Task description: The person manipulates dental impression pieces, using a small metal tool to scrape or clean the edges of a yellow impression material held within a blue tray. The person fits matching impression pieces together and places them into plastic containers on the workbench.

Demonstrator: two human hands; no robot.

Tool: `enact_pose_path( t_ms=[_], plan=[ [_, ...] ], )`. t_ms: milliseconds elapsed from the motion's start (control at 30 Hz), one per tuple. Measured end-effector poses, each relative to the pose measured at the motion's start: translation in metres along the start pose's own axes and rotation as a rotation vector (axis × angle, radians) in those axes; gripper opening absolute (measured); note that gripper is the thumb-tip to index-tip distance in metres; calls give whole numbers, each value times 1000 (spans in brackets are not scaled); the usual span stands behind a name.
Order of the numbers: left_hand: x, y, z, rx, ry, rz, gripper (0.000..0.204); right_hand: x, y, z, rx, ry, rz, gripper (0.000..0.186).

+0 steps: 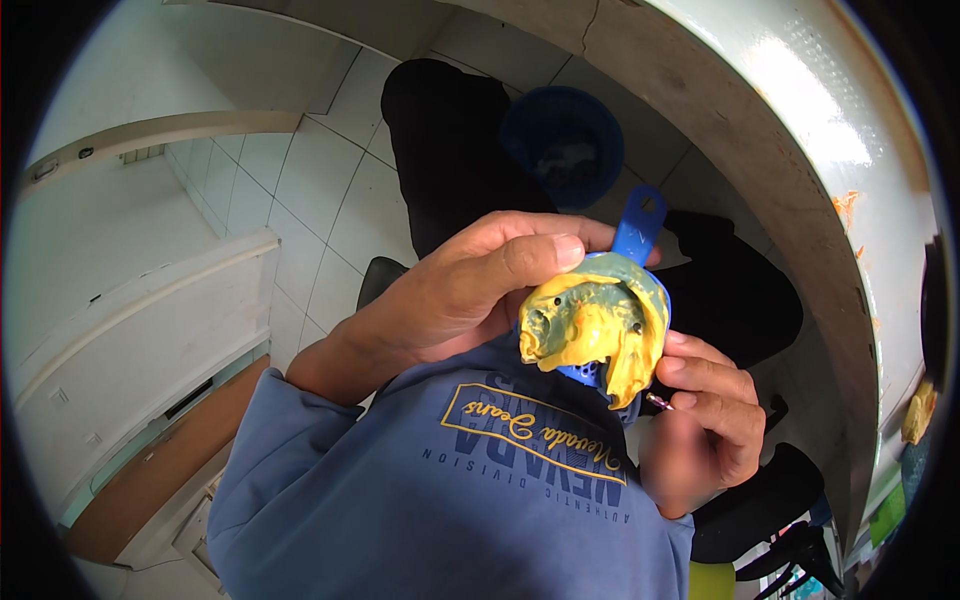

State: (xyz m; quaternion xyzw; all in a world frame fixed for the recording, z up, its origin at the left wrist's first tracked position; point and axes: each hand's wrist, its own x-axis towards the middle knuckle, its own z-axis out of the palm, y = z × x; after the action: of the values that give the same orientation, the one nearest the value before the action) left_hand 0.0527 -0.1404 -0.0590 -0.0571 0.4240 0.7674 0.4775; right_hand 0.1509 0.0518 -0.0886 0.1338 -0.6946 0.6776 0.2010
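A blue dental impression tray (635,232) is in front of my chest, its slotted handle pointing away from me. Yellow impression material (590,335) with grey-green material over it fills the tray, showing a curved arch imprint with a few small dark holes. My left hand (500,270) grips the tray from the left, thumb on its rim near the handle and fingers behind it. My right hand (715,410) is at the tray's right edge, pinching a small pink-and-silver metal pin (659,401) whose tip points toward the material. Its upper fingertip is close to the tray's side; contact is unclear.
A blue basin (563,145) stands on the tiled floor (330,180) beyond my knees. A white worktop (790,110) with orange smears curves along the right. Pale cabinet panels (150,310) are on the left. A black chair (770,500) is at lower right.
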Motion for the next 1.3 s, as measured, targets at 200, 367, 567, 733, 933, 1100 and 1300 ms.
enact_pose_path(
  t_ms=[200, 367, 567, 733, 933, 1100, 1300],
  plan=[
    [-1, 0, -2, 47, -11, 15, 67, 0, 2, 3, -37, 35, -19, 17],
    [-1, 1, 0, 75, 25, 16, 70, 1, 1, 6, -23, 66, -14, 17],
    [-2, 0, 1, 77, 38, 17, 71, 1, 1, 6, -27, 64, -24, 17],
    [-1, -1, 0, 69, 45, 20, 70, 1, 3, 7, -29, 81, -26, 16],
    [-2, -1, -1, 52, 25, 25, 68, 0, 3, 8, -23, 85, -27, 16],
    [-1, -2, -1, 24, 19, 10, 66, 1, 4, 7, -16, 82, -22, 16],
    [-2, -1, -1, 69, 20, 28, 65, 1, 4, 7, -25, 80, -26, 16]
  ],
)
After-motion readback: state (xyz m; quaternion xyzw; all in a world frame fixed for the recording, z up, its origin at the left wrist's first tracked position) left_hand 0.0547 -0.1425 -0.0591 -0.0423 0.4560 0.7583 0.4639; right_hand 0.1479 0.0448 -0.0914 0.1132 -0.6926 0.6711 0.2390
